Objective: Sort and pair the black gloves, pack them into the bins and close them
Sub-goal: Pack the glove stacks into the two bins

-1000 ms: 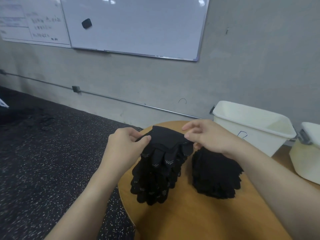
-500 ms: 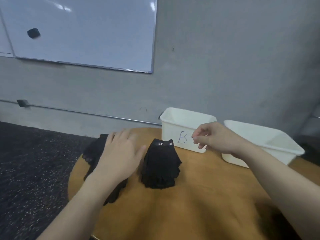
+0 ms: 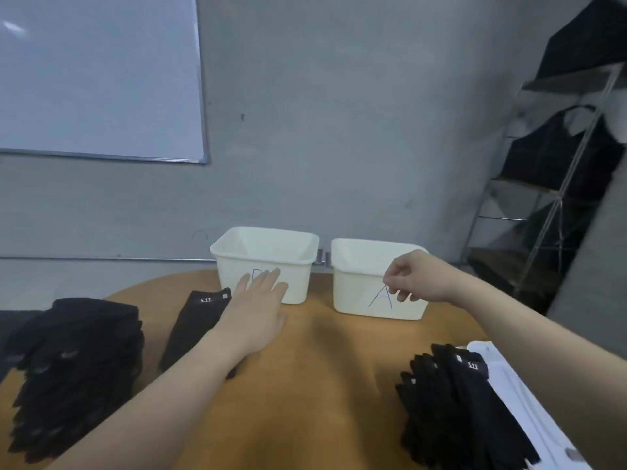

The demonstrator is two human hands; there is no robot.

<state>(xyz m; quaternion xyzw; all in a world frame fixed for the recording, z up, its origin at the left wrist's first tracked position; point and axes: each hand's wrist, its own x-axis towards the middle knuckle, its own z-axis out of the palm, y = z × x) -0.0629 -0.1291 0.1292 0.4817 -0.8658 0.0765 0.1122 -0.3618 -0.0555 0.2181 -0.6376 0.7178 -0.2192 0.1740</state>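
1. My left hand (image 3: 259, 308) is at centre frame, fingers straight and spread, holding nothing. Half a second ago it lay flat over the pile at the left; it has since left those gloves and now reaches toward the left bin (image 3: 266, 262), its fingertips overlapping that bin's front wall in the picture. Whether they touch it I cannot tell.

2. My right hand (image 3: 415, 278) is at centre right, fingers curled in with thumb and forefinger drawn together, and I see nothing between them. It sits in front of the right bin (image 3: 373, 283), just above the letter "A" on its wall, much as it hovered by the bins before.

3. My view has swung right since the earlier frame. Both white bins now stand side by side at the far edge of the wooden table (image 3: 315, 368), open on top, and the shelving rack (image 3: 556, 184) has come into the upper right.

4. The black gloves lie in three lots:
   - a thick pile (image 3: 73, 368) at lower left;
   - a flatter stack (image 3: 195, 320) with a "5.11" tag, partly under my left forearm;
   - a third stack (image 3: 454, 401) at lower right, newly in view, beside a white lid (image 3: 522, 395) at the table's right edge.

5. The whiteboard (image 3: 98, 76) fills the upper left.
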